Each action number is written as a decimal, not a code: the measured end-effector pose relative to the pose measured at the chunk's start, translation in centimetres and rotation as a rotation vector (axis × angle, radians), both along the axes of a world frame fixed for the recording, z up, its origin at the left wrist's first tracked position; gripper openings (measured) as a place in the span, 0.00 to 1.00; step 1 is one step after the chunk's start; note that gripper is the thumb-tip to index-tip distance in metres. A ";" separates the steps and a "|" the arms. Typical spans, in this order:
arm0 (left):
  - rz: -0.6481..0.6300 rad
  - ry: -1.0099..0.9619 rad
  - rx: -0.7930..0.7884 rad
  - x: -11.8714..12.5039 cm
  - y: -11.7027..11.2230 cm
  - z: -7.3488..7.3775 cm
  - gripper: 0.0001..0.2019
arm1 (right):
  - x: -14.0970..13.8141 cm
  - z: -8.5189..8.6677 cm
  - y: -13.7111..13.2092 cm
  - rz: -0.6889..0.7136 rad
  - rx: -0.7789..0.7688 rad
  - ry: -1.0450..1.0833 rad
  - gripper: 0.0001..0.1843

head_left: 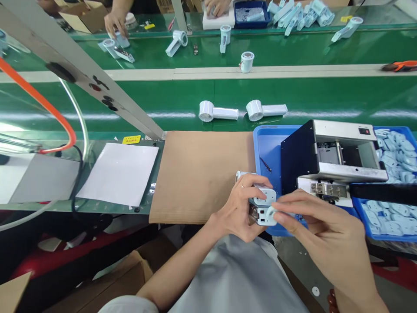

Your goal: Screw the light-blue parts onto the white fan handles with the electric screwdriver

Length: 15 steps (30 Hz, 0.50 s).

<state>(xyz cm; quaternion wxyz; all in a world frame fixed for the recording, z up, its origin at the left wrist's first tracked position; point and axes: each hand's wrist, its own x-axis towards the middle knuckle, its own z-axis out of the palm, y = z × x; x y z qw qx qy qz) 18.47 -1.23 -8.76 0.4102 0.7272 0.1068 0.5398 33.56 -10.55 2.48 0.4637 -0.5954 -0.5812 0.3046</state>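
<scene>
My left hand (236, 208) is wrapped round a pale blue plastic housing (266, 196), its end turned to the right above the edge of the blue tray (267, 139). Openings and some metal show on that end. Between the thumb and fingers of my right hand (322, 226) is a small pale blue plastic piece (271, 215), touching or very close to the end of the housing. My fingers cover much of both parts.
A brown cardboard sheet (202, 174) lies left of the tray. The tray holds a black-and-silver machine (348, 150); bins of pale blue parts (399, 156) stand right. Housings (218, 113) lie on the green belt (156, 98). Across it, a co-worker's hand (116, 21) touches parts.
</scene>
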 end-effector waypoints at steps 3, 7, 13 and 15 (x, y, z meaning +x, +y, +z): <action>0.018 -0.017 -0.005 0.3 0.1 -0.5 0.36 | -0.5 0.8 0.6 0.025 -0.025 -0.093 0.05; 0.060 -0.018 0.051 0.5 0.4 -0.9 0.46 | -0.7 1.0 1.0 0.065 -0.091 -0.072 0.04; 0.075 0.019 0.073 0.4 0.6 -1.0 0.42 | -1.5 0.3 0.1 -0.025 -0.105 -0.009 0.05; 0.086 0.042 0.073 0.5 0.5 -1.0 0.38 | -1.9 -0.5 -0.5 -0.089 -0.073 0.012 0.02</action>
